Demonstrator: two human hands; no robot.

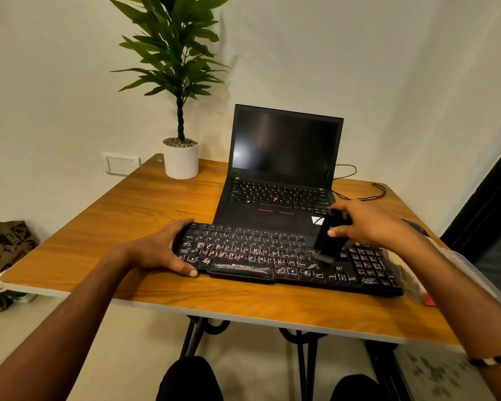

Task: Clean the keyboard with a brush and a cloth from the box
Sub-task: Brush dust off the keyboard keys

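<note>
Midway, it seems: the keyboard (287, 256) lies before the laptop (281, 175), keys dusty left of the brush (327, 241). Right hand (368, 224) fingers clamp the brush; left hand (162, 250) grips the keyboard's end. Cloth wiping remains.
</note>
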